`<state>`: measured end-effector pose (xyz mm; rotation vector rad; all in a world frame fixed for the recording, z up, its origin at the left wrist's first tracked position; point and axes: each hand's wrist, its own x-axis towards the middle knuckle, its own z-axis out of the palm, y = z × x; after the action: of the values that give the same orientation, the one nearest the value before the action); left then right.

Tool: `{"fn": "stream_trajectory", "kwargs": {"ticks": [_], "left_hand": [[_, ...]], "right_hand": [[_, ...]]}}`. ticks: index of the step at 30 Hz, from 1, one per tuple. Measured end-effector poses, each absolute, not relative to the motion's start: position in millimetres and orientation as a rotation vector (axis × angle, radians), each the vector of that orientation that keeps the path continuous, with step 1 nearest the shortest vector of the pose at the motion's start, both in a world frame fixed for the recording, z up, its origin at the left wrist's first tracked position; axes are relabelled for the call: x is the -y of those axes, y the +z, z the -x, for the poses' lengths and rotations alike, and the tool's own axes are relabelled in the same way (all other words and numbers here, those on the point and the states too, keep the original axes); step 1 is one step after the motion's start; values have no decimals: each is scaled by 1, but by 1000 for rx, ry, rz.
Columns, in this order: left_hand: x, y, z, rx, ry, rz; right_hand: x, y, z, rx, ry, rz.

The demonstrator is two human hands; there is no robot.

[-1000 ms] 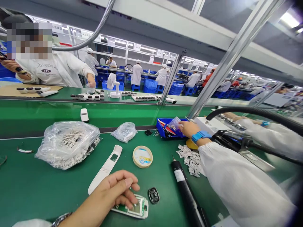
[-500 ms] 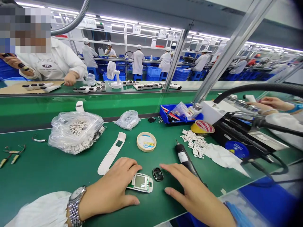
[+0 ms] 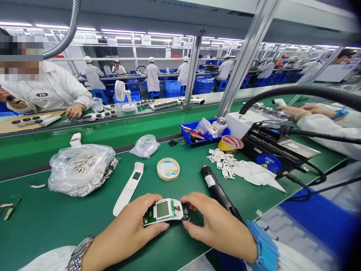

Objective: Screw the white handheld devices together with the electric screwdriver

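Note:
My left hand (image 3: 128, 222) holds the white housing with a green circuit board and a small screen (image 3: 163, 209), thumb along the near edge and fingers behind. At the housing's right end sits a small black oval part (image 3: 185, 212). My right hand (image 3: 217, 222) pinches that part between thumb and fingers. Whether the two pieces are joined or only touching, I cannot tell. A long white cover (image 3: 128, 190) with a window lies beyond my left hand. Just past my right hand rests a black electric screwdriver (image 3: 217, 186).
Bags of small parts (image 3: 83, 169) and beads (image 3: 144, 146) lie behind, near a roll of tape (image 3: 168, 169). Loose white pieces (image 3: 222, 162), a blue bin (image 3: 191, 136) and a black machine (image 3: 262, 150) stand right. A co-worker's hand (image 3: 73, 111) rests across the bench; another's hands (image 3: 304, 111) work at right.
My right hand has closed on the black oval part, which now meets the housing's right end. My left hand has gripped the housing. The view has shifted to the right.

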<state>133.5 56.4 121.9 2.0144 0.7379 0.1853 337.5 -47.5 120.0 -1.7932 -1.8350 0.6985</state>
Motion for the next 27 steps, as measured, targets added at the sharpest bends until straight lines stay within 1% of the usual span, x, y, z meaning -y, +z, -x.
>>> {"fn": "stream_trajectory", "kwargs": {"ticks": [3, 11, 21, 27], "left_hand": [[-56, 123, -136, -726, 159, -1916], [-60, 127, -139, -628, 94, -1664], [-61, 121, -137, -591, 100, -1648], [-63, 120, -135, -577, 94, -1696]], "right_hand": [[51, 118, -330, 1709, 725, 1755], [62, 104, -320, 1417, 637, 1677], [64, 101, -314, 1332, 568, 1643], [61, 104, -312, 1275, 631, 1566]]}}
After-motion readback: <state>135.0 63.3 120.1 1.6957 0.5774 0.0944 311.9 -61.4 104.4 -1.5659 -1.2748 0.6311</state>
